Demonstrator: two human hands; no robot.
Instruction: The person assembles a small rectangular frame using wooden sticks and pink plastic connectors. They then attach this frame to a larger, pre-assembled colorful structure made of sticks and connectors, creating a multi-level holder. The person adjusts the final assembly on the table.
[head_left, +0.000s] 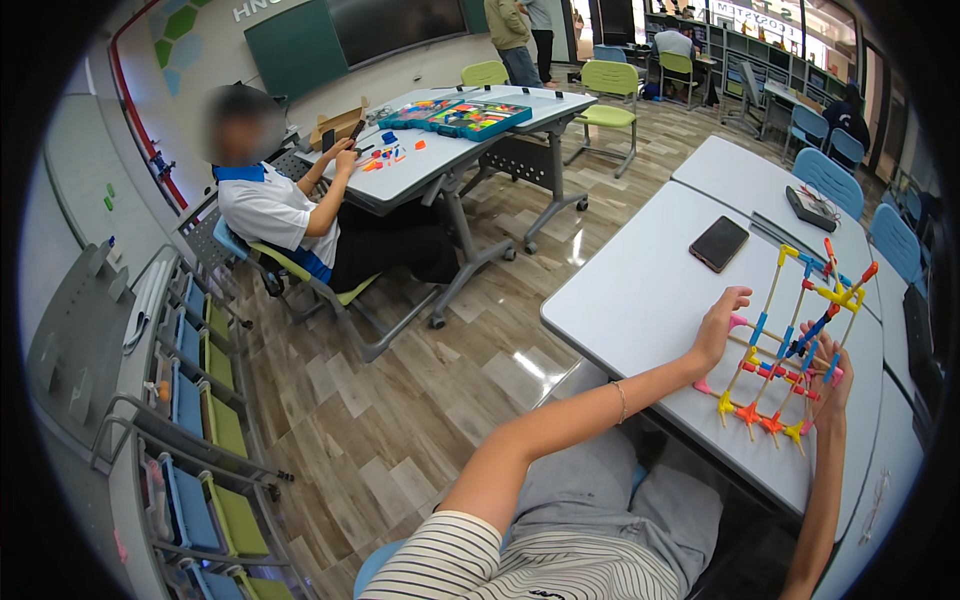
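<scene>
A frame of thin tan rods joined by yellow, orange, blue, red and pink connectors (790, 340) stands on the white table (640, 300) at the right. My left hand (718, 330) rests against its left side, fingers spread over a pink connector. My right hand (832, 385) is behind the lower right of the frame, fingers curled around its rods. Both forearms reach in from the bottom edge.
A black phone (718, 243) lies on the table beyond the frame, a dark calculator-like device (810, 208) farther right. A seated person in a white shirt (270, 210) works at another table with a tray of coloured parts (455, 115). Blue chairs (825, 178) line the right; storage racks (190, 400) stand left.
</scene>
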